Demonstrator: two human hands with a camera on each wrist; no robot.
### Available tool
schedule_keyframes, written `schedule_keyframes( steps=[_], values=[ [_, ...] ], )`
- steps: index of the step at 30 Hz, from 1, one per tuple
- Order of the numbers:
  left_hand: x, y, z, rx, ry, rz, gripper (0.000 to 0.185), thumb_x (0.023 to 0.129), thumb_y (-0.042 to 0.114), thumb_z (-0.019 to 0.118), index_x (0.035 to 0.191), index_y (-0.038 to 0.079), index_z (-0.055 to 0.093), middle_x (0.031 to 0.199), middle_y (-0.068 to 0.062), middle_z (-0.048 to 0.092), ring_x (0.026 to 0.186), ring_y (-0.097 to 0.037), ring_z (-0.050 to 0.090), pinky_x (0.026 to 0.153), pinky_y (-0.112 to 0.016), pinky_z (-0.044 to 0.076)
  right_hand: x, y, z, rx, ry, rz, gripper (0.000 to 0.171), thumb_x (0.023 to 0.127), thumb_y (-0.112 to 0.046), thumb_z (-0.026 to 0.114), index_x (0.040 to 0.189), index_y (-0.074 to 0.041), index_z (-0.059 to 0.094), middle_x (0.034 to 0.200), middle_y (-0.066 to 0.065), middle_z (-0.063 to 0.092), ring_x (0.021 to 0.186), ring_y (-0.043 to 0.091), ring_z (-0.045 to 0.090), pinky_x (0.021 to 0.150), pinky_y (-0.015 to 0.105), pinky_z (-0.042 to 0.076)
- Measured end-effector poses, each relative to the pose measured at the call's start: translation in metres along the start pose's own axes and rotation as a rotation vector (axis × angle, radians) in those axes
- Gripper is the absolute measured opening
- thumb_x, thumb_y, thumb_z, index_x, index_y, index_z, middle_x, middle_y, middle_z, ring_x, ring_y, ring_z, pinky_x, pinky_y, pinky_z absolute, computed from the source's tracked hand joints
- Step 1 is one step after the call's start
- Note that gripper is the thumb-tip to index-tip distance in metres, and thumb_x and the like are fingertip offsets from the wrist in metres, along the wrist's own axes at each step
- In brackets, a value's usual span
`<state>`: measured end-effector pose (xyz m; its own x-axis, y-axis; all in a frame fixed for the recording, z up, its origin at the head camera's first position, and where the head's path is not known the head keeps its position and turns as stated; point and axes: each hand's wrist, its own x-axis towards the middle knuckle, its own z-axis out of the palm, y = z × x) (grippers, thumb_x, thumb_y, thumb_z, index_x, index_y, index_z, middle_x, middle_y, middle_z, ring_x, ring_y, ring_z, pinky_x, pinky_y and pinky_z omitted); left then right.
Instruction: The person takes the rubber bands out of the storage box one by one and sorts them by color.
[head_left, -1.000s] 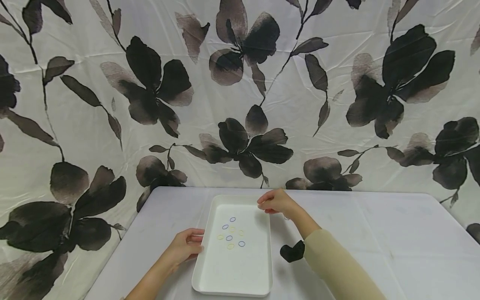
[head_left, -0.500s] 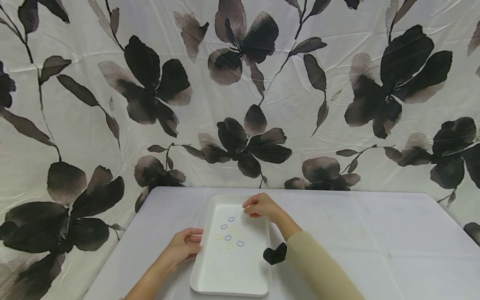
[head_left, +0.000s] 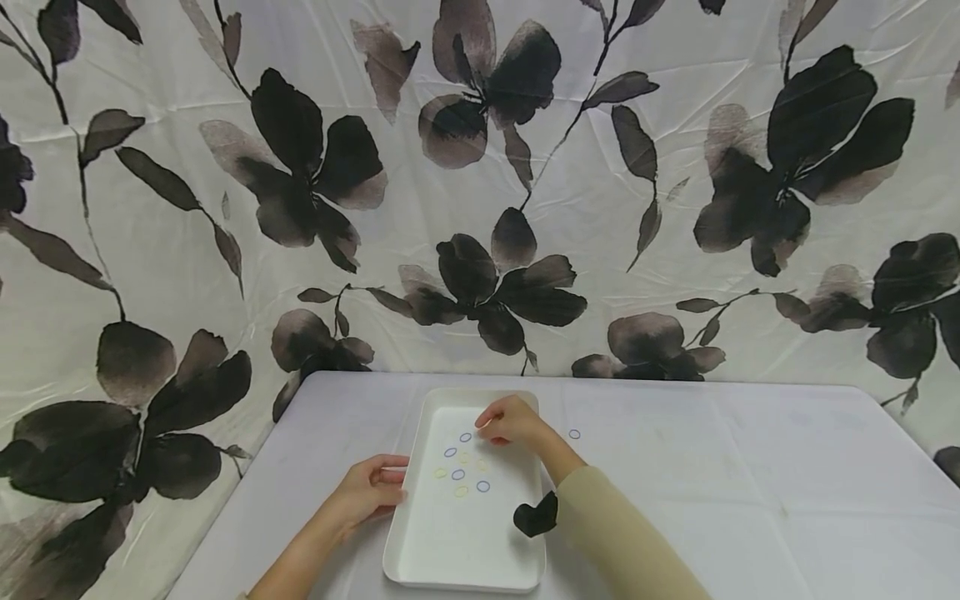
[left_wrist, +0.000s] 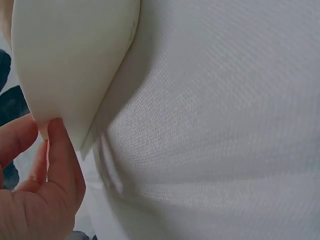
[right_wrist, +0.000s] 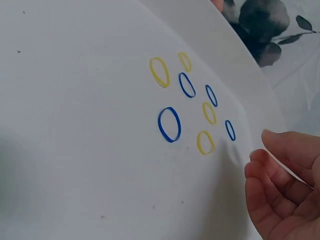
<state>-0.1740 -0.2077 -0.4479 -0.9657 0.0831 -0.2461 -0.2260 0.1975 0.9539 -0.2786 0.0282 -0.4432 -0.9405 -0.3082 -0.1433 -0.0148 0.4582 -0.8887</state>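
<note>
A white rectangular tray (head_left: 465,542) lies on the table with several thin blue rings (head_left: 483,487) and thin yellow rings (head_left: 461,492) flat inside it. In the left wrist view my left hand (left_wrist: 45,175) holds the tray's left rim between thumb and fingers. Over the far part of the tray, my right hand (head_left: 510,421) hovers with bent fingers close to the farthest blue ring. In the right wrist view its thumb and fingertips stand slightly apart, and nothing shows between them.
One more blue ring (head_left: 574,434) lies on the white tablecloth (head_left: 750,483) right of the tray. A black heart-shaped piece (head_left: 536,515) sits at my right sleeve (head_left: 615,517). A floral curtain (head_left: 480,208) hangs behind the table.
My right hand has moved left from the tray's far right edge to above its inside, uncovering the blue ring on the table. The left hand and the tray rings stay put.
</note>
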Motion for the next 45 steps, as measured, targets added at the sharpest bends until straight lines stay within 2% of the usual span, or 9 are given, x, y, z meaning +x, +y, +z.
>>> schedule_keyframes(
  steps=[3,8,15,24,31,38,45],
  values=[
    [-0.001,-0.001,-0.004,-0.013,-0.033,0.0,0.059,0.077,-0.011,0.063,0.13,-0.011,0.04,0.108,-0.021,0.058,0.09,-0.024,0.062,0.076,-0.036,0.053,0.001,0.0,0.008,-0.012,0.005,-0.017,0.01,0.076,0.001,0.071,0.086,0.002,0.069,0.06,0.0,0.053,0.051,0.01,0.048,0.049,0.019,0.042],
    [0.001,-0.003,-0.007,-0.021,-0.047,-0.012,0.061,0.077,-0.007,0.065,0.133,-0.008,0.04,0.11,-0.019,0.059,0.092,-0.024,0.062,0.076,-0.035,0.053,0.005,0.002,0.022,-0.075,0.025,-0.054,0.009,0.076,0.001,0.07,0.085,0.0,0.069,0.061,-0.001,0.05,0.05,0.008,0.047,0.047,0.018,0.04],
    [0.002,-0.004,-0.007,-0.037,-0.048,-0.013,0.062,0.077,-0.007,0.066,0.133,-0.008,0.04,0.11,-0.019,0.059,0.091,-0.022,0.062,0.074,-0.034,0.053,0.007,0.006,0.034,-0.2,0.161,-0.135,0.011,0.074,-0.002,0.071,0.084,-0.004,0.071,0.07,0.001,0.054,0.063,0.012,0.047,0.052,0.021,0.039],
    [0.002,-0.003,-0.002,-0.05,-0.072,-0.019,0.062,0.077,-0.007,0.066,0.134,-0.009,0.039,0.112,-0.02,0.059,0.093,-0.022,0.061,0.075,-0.033,0.053,0.004,0.01,0.04,-0.304,0.243,-0.127,0.003,0.076,-0.006,0.074,0.079,-0.006,0.073,0.066,-0.001,0.055,0.06,0.011,0.047,0.053,0.022,0.039],
    [0.002,0.0,-0.002,-0.028,-0.038,-0.019,0.06,0.076,-0.011,0.063,0.132,-0.009,0.04,0.112,-0.022,0.057,0.09,-0.021,0.061,0.073,-0.033,0.052,0.008,0.01,0.041,-0.372,0.269,-0.208,0.008,0.074,-0.009,0.076,0.069,-0.008,0.07,0.061,-0.004,0.056,0.058,0.008,0.047,0.056,0.022,0.039],
    [0.004,0.0,-0.001,-0.027,-0.042,-0.005,0.059,0.076,-0.011,0.063,0.131,-0.01,0.041,0.109,-0.02,0.057,0.087,-0.02,0.06,0.072,-0.032,0.053,0.006,0.006,0.041,-0.351,0.248,-0.151,0.015,0.077,-0.008,0.074,0.065,-0.008,0.064,0.058,-0.003,0.051,0.057,0.01,0.045,0.055,0.023,0.038],
    [0.001,0.004,0.001,0.056,0.006,0.02,0.055,0.075,-0.014,0.063,0.127,-0.009,0.046,0.103,-0.019,0.057,0.08,-0.018,0.057,0.067,-0.032,0.052,0.005,0.003,0.043,-0.321,0.19,-0.133,0.015,0.079,-0.006,0.07,0.067,-0.007,0.062,0.061,-0.002,0.05,0.058,0.011,0.045,0.053,0.022,0.037]
  ],
)
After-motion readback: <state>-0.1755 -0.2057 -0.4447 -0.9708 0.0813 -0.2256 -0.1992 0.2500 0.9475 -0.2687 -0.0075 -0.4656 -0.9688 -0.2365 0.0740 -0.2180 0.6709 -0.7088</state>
